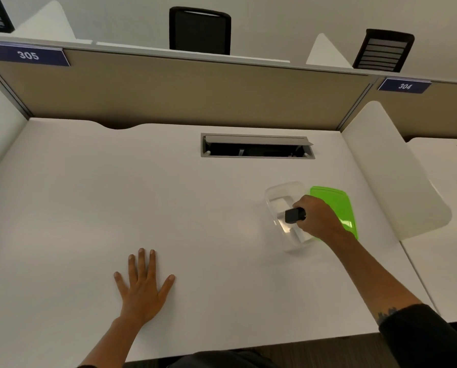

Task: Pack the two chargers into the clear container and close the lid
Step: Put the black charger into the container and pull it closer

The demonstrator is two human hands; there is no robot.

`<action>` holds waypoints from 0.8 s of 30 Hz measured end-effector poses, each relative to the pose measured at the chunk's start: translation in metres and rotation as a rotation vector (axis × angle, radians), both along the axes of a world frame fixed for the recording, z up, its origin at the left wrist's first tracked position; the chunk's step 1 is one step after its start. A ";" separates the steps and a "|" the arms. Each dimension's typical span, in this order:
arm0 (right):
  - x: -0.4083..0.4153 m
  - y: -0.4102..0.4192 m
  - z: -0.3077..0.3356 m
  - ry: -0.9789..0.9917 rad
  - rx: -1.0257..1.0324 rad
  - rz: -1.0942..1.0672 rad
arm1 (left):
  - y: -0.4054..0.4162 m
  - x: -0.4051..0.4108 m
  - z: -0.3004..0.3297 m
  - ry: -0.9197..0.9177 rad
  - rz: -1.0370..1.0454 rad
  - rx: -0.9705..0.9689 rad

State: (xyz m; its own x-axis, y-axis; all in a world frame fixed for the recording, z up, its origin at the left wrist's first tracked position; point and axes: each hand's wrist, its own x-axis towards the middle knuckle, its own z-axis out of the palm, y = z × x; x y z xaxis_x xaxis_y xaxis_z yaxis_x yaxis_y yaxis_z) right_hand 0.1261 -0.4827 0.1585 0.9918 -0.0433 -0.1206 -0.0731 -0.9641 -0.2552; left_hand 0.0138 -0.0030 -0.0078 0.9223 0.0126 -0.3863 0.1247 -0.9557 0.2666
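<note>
Black block charger (294, 215) sits gripped in my right hand (318, 216) over the clear plastic container (275, 205); green lid (339, 205) lies beside it, left hand (142, 285) flat, fingers spread on the white table (116, 195).

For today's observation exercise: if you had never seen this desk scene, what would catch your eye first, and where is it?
The bright green plastic lid stands out first, lying flat on the white desk at the right, beside the clear plastic container. Next comes the right hand, holding a small black charger over the open container. The left hand lies flat on the desk near the front edge, fingers spread.
</note>
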 end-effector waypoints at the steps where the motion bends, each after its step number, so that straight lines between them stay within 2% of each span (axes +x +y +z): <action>1: -0.001 0.001 -0.005 0.030 -0.006 0.007 | 0.000 0.000 0.000 0.004 0.000 -0.001; 8: -0.002 0.004 -0.036 0.203 -0.105 0.121 | -0.001 0.001 0.003 0.012 0.004 -0.004; 24: -0.007 0.013 -0.045 0.196 -0.075 0.188 | 0.000 0.000 -0.002 -0.023 0.001 -0.005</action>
